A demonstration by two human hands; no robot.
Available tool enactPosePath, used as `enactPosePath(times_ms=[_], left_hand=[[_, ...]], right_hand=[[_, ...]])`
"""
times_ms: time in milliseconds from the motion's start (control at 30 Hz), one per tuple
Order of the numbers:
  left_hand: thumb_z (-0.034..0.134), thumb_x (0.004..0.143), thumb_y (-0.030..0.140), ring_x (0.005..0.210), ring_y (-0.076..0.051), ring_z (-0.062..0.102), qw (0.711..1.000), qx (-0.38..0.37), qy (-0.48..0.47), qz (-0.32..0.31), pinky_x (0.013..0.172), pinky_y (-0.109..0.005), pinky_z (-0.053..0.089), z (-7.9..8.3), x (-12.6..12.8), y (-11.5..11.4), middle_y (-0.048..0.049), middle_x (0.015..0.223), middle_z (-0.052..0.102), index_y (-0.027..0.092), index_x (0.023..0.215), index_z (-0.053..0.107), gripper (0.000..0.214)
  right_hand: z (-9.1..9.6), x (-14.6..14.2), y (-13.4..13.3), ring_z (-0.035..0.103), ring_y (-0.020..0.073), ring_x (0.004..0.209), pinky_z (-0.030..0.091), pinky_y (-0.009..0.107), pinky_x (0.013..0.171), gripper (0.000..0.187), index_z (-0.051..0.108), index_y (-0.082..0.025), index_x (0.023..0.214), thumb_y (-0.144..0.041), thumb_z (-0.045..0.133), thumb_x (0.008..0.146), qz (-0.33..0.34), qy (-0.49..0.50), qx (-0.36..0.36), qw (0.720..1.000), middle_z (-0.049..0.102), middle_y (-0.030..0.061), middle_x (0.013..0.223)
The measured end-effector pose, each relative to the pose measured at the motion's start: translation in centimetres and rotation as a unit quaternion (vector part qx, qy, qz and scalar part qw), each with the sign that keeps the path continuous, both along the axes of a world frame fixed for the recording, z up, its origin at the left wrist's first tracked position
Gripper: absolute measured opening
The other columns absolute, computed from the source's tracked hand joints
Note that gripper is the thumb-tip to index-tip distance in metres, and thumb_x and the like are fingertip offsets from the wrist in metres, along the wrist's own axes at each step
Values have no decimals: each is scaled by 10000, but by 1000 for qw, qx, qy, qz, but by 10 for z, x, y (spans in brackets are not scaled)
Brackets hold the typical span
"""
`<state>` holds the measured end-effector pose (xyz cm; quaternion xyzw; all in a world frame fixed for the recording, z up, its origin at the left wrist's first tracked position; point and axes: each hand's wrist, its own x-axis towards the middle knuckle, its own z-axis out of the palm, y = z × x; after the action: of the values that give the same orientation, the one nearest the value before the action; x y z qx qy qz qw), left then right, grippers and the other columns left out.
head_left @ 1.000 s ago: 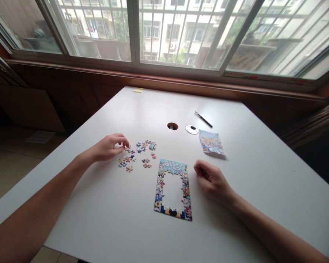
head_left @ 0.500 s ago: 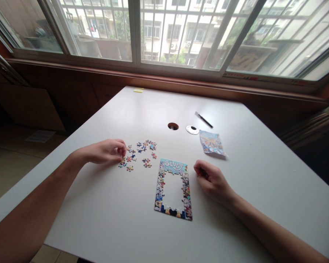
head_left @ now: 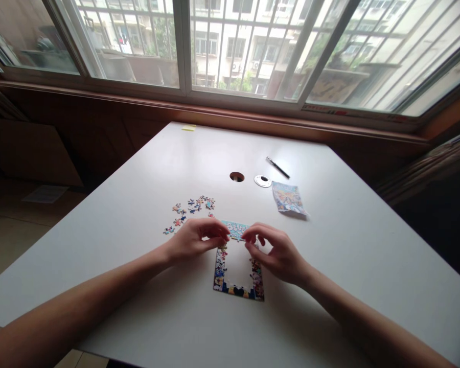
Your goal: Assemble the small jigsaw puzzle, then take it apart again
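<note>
A small jigsaw frame (head_left: 238, 278), its border assembled and its centre bare, lies on the white table (head_left: 329, 240). My left hand (head_left: 197, 238) hovers over the frame's upper left corner with thumb and fingers pinched together; whatever piece it holds is too small to see. My right hand (head_left: 273, 250) sits over the upper right of the frame, fingers curled in a pinch near the top edge. Loose puzzle pieces (head_left: 187, 210) lie scattered just left of and beyond my left hand.
A printed puzzle bag (head_left: 287, 197) lies beyond the frame on the right. A black pen (head_left: 278, 167), a round white cap (head_left: 262, 181) and a cable hole (head_left: 236, 177) sit farther back. A yellow note (head_left: 188, 128) rests at the far edge below the window.
My left hand left the loose pieces and moved right to the top of the frame. My right hand shifted left onto the frame's upper right. The view tilted slightly.
</note>
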<state>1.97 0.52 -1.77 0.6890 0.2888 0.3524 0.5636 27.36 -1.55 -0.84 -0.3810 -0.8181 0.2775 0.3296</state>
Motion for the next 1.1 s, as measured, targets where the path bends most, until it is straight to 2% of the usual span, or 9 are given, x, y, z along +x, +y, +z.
enactPosePath(times_ms=[167,300,567,633,700,767,867,967,1100], left_hand=[[739,824,212,796,-159,698,999,4,-33,7,749,-311,589,-8,10,-8,-44,907,653,145,994,604,227],[737,833,226,776,-167,698,999,12,-30,6,722,-316,583,-10,9,-8,-37,852,639,145,961,585,215],[708,861,265,767,-168,686,1000,7,-23,0,706,-319,572,-10,12,-8,-48,825,648,137,941,583,196],[682,871,260,783,-166,670,999,45,-4,20,712,-317,567,-6,11,-7,-58,847,651,137,941,600,163],[641,874,211,821,-170,644,988,129,42,68,749,-331,557,-3,9,-5,-69,888,652,143,926,626,87],[591,862,144,882,-187,622,962,231,97,106,815,-361,542,-2,6,-4,-77,922,659,156,897,647,67],[546,840,88,968,-214,597,926,335,144,94,921,-414,516,-4,3,-3,-81,966,672,176,920,660,165],[540,834,72,997,-222,587,912,371,163,55,967,-431,503,-8,2,-3,-86,1003,674,181,971,663,214],[538,839,69,992,-216,593,911,372,177,21,930,-397,521,-10,1,-4,-92,1016,672,169,950,671,200]], right_hand=[[-1,-18,-10,597,131,745,482,258,665,45,694,-224,919,-230,655,897,34,6,-14,999,669,22,869],[-5,-18,-10,590,142,722,493,278,654,70,698,-220,922,-271,699,874,17,8,0,1000,669,35,855],[-7,-23,-13,599,148,720,505,276,644,62,674,-212,906,-214,691,846,11,17,44,999,659,33,834],[-6,-21,-11,596,150,728,505,282,656,77,667,-211,912,-195,684,839,2,11,45,999,657,33,845],[-5,-18,-5,594,161,754,505,301,683,87,669,-214,923,-194,680,839,-17,-8,50,999,653,37,861],[-4,-16,3,591,193,838,507,345,755,79,680,-222,904,-204,695,829,-44,-39,63,996,645,48,903],[-9,-16,13,542,261,1034,485,438,895,75,695,-237,846,-222,740,788,-78,-70,79,991,616,74,1041],[-16,-18,16,490,289,1132,467,475,954,91,695,-241,840,-212,748,772,-83,-64,81,991,578,86,1146],[-21,-19,14,478,293,1148,453,497,984,82,688,-240,844,-210,733,782,-68,-69,76,992,568,88,1163]])
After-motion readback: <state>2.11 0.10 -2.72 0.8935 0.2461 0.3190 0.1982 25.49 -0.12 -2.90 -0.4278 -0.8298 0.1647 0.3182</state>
